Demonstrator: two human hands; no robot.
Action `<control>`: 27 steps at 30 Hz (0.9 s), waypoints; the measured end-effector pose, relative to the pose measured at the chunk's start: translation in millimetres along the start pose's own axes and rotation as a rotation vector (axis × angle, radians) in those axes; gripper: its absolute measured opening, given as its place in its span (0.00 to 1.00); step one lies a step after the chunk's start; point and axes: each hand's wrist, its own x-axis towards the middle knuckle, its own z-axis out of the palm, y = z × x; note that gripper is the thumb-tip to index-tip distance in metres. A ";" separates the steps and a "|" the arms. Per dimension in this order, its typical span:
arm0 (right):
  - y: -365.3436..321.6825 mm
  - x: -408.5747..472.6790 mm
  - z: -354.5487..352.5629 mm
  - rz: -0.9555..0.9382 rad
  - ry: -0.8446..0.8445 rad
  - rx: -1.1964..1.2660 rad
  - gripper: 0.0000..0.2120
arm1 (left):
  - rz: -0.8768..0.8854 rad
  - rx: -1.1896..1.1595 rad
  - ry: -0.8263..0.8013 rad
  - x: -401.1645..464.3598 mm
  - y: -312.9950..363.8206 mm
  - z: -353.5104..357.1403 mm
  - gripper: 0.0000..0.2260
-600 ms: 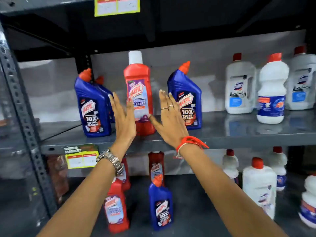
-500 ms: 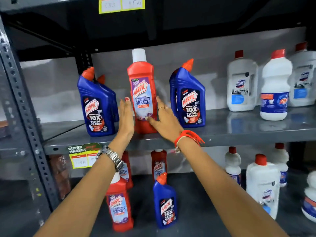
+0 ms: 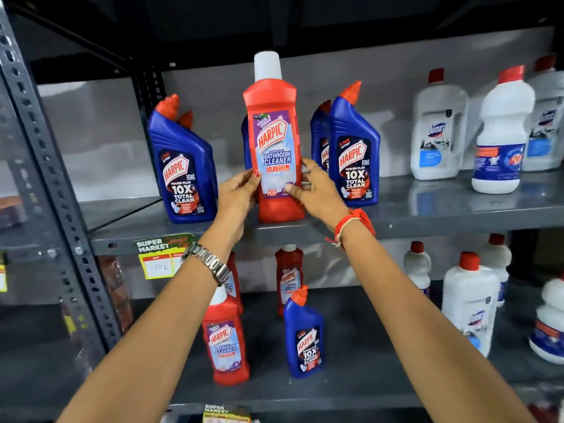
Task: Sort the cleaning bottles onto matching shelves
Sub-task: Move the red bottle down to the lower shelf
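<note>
My left hand (image 3: 241,193) and right hand (image 3: 314,190) have closed on the tall red plastic bathroom-cleaner bottle (image 3: 274,141), blue bottles at 3 and 9 o'clock; it likely belongs below.

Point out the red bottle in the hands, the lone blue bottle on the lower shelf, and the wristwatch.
red bottle (image 3: 272,96): head view, on its red shoulder.
blue bottle (image 3: 304,319): head view, on its blue body above the label.
wristwatch (image 3: 210,264): head view, on the metal band.

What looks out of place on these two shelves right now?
Two bottles sit among the wrong kind. The tall red Harpic bathroom cleaner bottle, gripped by the left hand and right hand, stands among blue bottles on the upper grey metal shelf. Below, a lone blue Harpic toilet cleaner bottle stands among red ones.
</note>
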 end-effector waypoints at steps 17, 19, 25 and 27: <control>99.2 -169.9 -57.3 0.110 -0.057 0.185 0.30 | 0.019 -0.074 -0.151 -150.0 -109.6 25.1 0.17; 133.4 -191.5 -54.9 0.187 -0.052 0.184 0.29 | -0.039 -0.045 -0.140 -164.7 -148.0 26.7 0.19; 208.8 -225.2 -52.0 0.315 -0.025 0.148 0.27 | -0.175 0.059 -0.140 -183.7 -236.4 46.0 0.18; 228.6 -230.8 -51.1 0.353 0.002 0.133 0.27 | -0.187 0.090 -0.152 -185.2 -254.9 53.6 0.17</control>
